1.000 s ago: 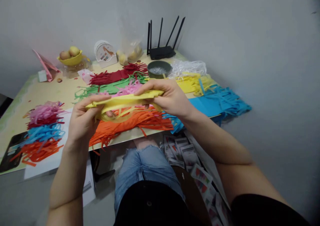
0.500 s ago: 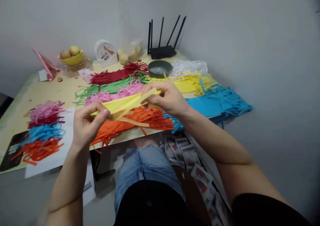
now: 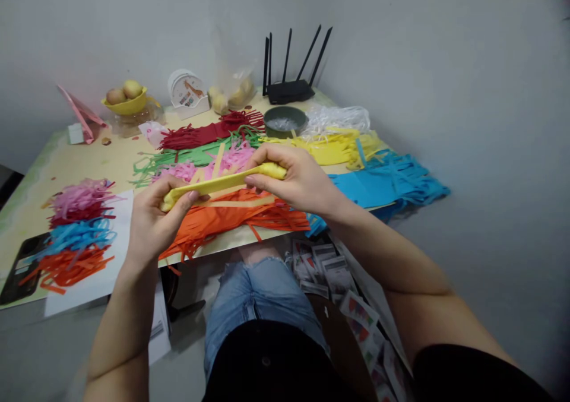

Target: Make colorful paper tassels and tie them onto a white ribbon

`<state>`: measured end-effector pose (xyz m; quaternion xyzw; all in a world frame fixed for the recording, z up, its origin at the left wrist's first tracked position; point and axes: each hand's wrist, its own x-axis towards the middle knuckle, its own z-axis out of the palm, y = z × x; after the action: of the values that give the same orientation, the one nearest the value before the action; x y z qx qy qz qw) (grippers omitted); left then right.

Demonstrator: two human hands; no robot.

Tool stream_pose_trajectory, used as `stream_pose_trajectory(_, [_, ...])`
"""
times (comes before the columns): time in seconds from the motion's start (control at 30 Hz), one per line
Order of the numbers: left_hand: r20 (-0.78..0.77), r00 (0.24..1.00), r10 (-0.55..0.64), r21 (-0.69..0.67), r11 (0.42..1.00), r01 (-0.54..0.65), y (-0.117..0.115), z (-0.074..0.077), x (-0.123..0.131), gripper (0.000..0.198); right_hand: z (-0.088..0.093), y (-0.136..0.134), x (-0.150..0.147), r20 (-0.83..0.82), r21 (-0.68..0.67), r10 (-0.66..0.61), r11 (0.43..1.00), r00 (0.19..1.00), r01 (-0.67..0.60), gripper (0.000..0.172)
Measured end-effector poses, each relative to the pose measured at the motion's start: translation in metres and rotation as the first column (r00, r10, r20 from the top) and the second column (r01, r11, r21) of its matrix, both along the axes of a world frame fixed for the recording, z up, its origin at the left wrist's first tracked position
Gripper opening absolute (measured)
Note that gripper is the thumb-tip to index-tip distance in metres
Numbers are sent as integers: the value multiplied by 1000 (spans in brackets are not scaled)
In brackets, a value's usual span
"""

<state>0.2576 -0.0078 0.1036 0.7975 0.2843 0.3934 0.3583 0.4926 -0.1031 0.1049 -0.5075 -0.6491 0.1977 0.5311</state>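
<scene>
Between my two hands a rolled strip of yellow tissue paper (image 3: 218,182) is held nearly level above the table. My left hand (image 3: 155,215) pinches its left end between thumb and fingers. Its right end is gripped by my right hand (image 3: 294,179). Loose yellow fringe strips stick out above and below the roll. Under it lie orange fringed paper (image 3: 227,221) and pink fringed paper (image 3: 231,158). Farther back are green fringed paper (image 3: 196,154) and dark red fringed paper (image 3: 205,133).
Blue fringed paper (image 3: 374,185) and yellow fringed paper (image 3: 329,149) lie at right. A green bowl (image 3: 285,130), a black router (image 3: 290,92) and a yellow fruit bowl (image 3: 127,105) stand behind. At left are cut tassels (image 3: 80,233) on white paper and a phone (image 3: 22,280).
The yellow paper has gone from a wider, flatter band to a narrow roll. Its loose strips have shifted, some now pointing up. Both hands stay in nearly the same place.
</scene>
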Motion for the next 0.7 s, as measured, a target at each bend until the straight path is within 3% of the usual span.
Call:
stream_pose_trajectory(0.1, [176, 982, -68, -298, 947, 119, -3, -5, 1, 22, -3, -1, -4, -141, -1, 79, 997, 987, -80, 15])
stream_pose_trajectory(0.17, [271, 959, -84, -395, 899, 190, -4, -7, 3, 22, -6, 0, -5, -220, 17, 114, 993, 969, -113, 15])
stream_pose_trajectory(0.33, [383, 919, -91, -388, 887, 250, -8, -5, 9, 6, -14, 3, -4, -344, 55, 196, 981, 918, -188, 14])
stream_pose_trajectory(0.5, [400, 913, -84, -349, 907, 236, -8, -7, 11, 7, -16, 6, -1, -386, 4, 187, 980, 903, -201, 12])
stream_pose_trajectory(0.57, [397, 913, -92, -346, 907, 241, -7, -9, 10, 5, -15, 5, -1, -357, -12, 189, 978, 915, -207, 16])
stream_pose_trajectory(0.7, [306, 948, -90, -284, 942, 181, -7, -14, 6, 21, -12, -1, -3, -158, 16, 122, 993, 980, -121, 21])
